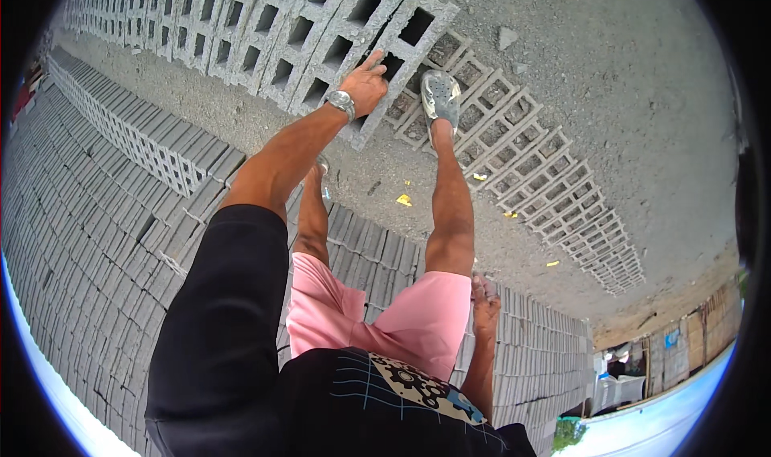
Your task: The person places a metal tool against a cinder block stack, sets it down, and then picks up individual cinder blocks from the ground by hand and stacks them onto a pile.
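Observation:
My left hand (365, 87), with a watch (341, 101) on its wrist, grips the grey hollow concrete block (399, 51) at the right end of a standing row. Its fingers lie over the block's upper face beside the openings; the thumb is hidden. A narrow gap parts this block from its neighbor (351, 35). My right hand (485, 300) hangs beside my right thigh, with its fingers loosely stretched and nothing seen in them. It appears in front of stacked blocks (530, 340); whether it touches them I cannot tell.
My right shoe (441, 99) stands at the edge of a low grid of block-shaped ridges (530, 140) on the ground. Large block stacks (88, 208) fill the left side. Small yellow scraps (404, 200) and stone pieces (507, 38) lie about. A shed (675, 348) stands at lower right.

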The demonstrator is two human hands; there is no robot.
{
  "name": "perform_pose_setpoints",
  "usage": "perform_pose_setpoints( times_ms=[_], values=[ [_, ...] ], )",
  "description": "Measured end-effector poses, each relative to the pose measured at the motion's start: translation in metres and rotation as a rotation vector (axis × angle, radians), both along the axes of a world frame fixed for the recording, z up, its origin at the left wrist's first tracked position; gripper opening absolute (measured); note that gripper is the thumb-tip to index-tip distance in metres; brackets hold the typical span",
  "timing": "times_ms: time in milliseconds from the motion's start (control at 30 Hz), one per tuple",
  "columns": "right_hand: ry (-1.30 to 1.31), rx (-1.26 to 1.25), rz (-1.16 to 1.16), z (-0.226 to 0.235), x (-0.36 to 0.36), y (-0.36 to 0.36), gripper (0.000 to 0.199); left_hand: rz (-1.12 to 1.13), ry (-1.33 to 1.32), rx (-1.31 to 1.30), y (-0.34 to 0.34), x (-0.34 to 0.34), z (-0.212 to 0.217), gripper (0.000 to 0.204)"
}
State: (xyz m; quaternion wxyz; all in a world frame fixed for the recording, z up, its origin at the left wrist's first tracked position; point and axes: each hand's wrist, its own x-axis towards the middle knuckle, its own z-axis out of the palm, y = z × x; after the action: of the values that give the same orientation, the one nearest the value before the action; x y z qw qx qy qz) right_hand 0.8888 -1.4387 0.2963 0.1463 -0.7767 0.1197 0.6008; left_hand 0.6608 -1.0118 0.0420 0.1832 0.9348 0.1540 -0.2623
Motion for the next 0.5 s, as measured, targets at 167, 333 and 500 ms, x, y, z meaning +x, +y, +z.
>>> perform_pose_setpoints(
  times_ms=[167, 333, 500],
  values=[
    [-0.183, 0.092, 0.013, 0.046, -0.022, 0.037, 0.05, 0.034, 0.016, -0.13, 0.02, 0.051, 0.076, 0.015],
    [-0.408, 0.342, 0.356, 0.158, -0.049, 0.115, 0.089, 0.264, -0.026, -0.504, 0.037, 0.017, 0.231, 0.027],
    [-0.321, 0.7, 1.113, 0.219, -0.125, 0.193, 0.126, 0.685, -0.307, -0.575, 0.004, -0.115, 0.369, 0.027]
  ],
)
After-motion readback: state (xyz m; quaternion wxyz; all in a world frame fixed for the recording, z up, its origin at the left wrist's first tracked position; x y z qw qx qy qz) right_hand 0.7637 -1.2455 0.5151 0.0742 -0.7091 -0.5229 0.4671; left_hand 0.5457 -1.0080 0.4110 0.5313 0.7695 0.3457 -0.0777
